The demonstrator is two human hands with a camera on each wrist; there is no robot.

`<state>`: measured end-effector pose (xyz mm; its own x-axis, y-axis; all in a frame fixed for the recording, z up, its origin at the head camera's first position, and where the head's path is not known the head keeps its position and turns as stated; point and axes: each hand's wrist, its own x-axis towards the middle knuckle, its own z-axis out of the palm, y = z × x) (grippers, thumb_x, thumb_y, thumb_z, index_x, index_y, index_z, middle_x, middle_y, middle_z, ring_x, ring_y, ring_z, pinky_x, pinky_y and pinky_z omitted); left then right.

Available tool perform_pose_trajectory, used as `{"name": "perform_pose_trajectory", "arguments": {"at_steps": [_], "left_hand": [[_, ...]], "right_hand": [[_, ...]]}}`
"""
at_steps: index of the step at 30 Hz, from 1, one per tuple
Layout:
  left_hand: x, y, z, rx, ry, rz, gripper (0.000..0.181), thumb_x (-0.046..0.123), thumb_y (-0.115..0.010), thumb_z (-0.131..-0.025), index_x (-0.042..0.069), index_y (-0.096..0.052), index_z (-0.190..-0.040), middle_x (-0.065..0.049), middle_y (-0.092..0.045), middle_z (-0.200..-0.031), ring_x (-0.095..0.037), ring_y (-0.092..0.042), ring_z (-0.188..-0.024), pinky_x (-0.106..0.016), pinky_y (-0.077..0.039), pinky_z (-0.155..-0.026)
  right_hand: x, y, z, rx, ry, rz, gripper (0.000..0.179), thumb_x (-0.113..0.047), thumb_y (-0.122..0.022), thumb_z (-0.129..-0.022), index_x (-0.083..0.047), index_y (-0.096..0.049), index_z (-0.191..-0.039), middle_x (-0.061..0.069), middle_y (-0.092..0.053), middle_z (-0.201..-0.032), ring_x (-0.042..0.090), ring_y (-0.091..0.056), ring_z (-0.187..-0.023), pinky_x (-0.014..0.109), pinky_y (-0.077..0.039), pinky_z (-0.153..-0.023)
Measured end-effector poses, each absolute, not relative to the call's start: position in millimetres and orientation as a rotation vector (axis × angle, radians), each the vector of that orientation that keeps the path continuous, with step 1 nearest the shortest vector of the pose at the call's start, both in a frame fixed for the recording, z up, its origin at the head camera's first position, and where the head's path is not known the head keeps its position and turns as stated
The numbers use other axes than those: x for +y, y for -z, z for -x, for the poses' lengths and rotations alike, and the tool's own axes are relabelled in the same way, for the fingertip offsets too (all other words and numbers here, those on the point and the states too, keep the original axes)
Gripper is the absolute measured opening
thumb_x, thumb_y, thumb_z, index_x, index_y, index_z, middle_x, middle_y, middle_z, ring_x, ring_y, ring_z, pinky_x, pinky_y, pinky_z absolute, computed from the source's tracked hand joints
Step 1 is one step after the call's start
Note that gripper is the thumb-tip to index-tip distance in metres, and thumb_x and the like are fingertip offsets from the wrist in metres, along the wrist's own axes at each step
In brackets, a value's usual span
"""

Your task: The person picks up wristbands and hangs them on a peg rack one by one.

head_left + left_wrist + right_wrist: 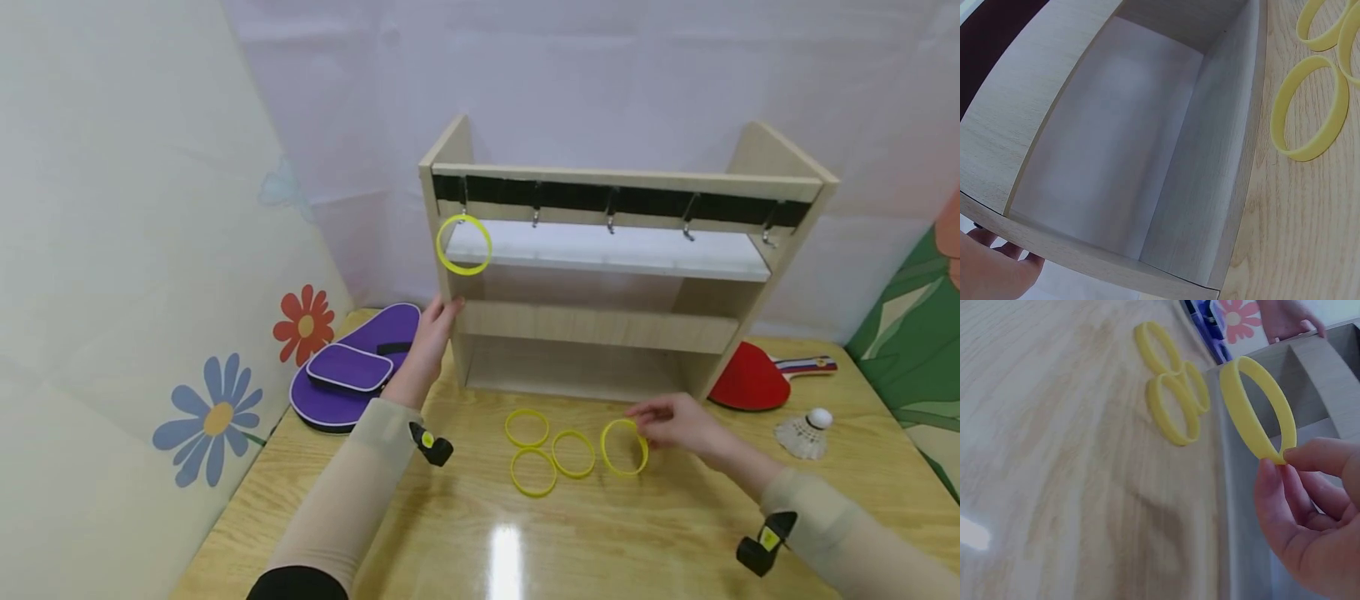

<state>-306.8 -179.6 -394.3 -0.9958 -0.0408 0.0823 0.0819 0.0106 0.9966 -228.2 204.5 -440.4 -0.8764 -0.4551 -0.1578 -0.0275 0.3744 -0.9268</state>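
Observation:
A yellow silicone wristband is pinched between the thumb and fingers of my right hand, held just over the table in front of the wooden shelf. My left hand grips the shelf's left side panel, with several fingers round its outer side in the left wrist view. Another yellow wristband hangs from the leftmost metal hook on the shelf's black strip. Three more wristbands lie close together on the table, left of my right hand.
Several bare hooks line the black strip. A purple racket case lies left of the shelf. To the right are a red table tennis paddle and a white shuttlecock. A fabric backdrop stands behind the wooden table.

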Motion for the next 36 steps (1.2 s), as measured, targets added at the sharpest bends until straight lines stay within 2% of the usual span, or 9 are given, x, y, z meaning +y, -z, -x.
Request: {"name": "perform_pose_trajectory", "arguments": {"at_steps": [2, 13, 20, 29, 36], "left_hand": [[-180, 394, 307, -2.173, 2.152, 0.046, 0.051, 0.026, -0.046, -0.103, 0.020, -0.038, -0.153, -0.019, -0.045, -0.149, -0.029, -0.042, -0.133, -0.049, -0.027, -0.116], [-179, 394, 308, -2.160, 2.147, 0.070, 0.052, 0.026, -0.046, -0.102, 0.019, -0.038, -0.153, -0.019, -0.046, -0.149, -0.028, -0.042, -0.133, -0.049, -0.027, -0.116], [-180, 395, 308, -2.159, 2.155, 0.073, 0.052, 0.026, -0.046, -0.103, 0.020, -0.037, -0.154, -0.019, -0.043, -0.151, -0.028, -0.040, -0.135, -0.050, -0.025, -0.117], [-179, 394, 307, -2.161, 2.150, 0.064, 0.051, 0.025, -0.045, -0.103, 0.017, -0.038, -0.152, -0.020, -0.044, -0.150, -0.027, -0.041, -0.134, -0.049, -0.025, -0.117], [-178, 395, 308, -2.154, 2.141, 0.062, 0.052, 0.024, -0.046, -0.102, 0.015, -0.038, -0.152, -0.019, -0.045, -0.149, -0.027, -0.042, -0.132, -0.048, -0.027, -0.116]], "right_hand": [[203, 435, 229, 2.236, 1.529, 0.388, 0.040, -0.001, -0.062, -0.089, 0.016, -0.058, -0.124, 0.017, -0.067, -0.101, 0.008, -0.062, -0.079, 0.035, -0.059, -0.072], [190, 405, 228, 2.082, 1.712, 0.229, 0.049, -0.006, -0.063, -0.094, 0.016, -0.047, -0.135, 0.001, -0.067, -0.100, 0.010, -0.065, -0.089, 0.031, -0.058, -0.082], [181, 387, 230, 1.991, 1.828, 0.215, 0.051, -0.003, -0.059, -0.096, 0.017, -0.041, -0.139, -0.005, -0.068, -0.098, 0.009, -0.067, -0.088, 0.028, -0.058, -0.082], [170, 360, 231, 2.006, 1.859, 0.222, 0.052, -0.005, -0.058, -0.097, 0.018, -0.039, -0.140, -0.007, -0.066, -0.103, 0.007, -0.068, -0.090, 0.027, -0.057, -0.085], [167, 333, 237, 1.949, 1.958, 0.222, 0.053, -0.005, -0.060, -0.096, 0.015, -0.039, -0.141, -0.003, -0.065, -0.111, 0.008, -0.068, -0.092, 0.026, -0.056, -0.086]]}}
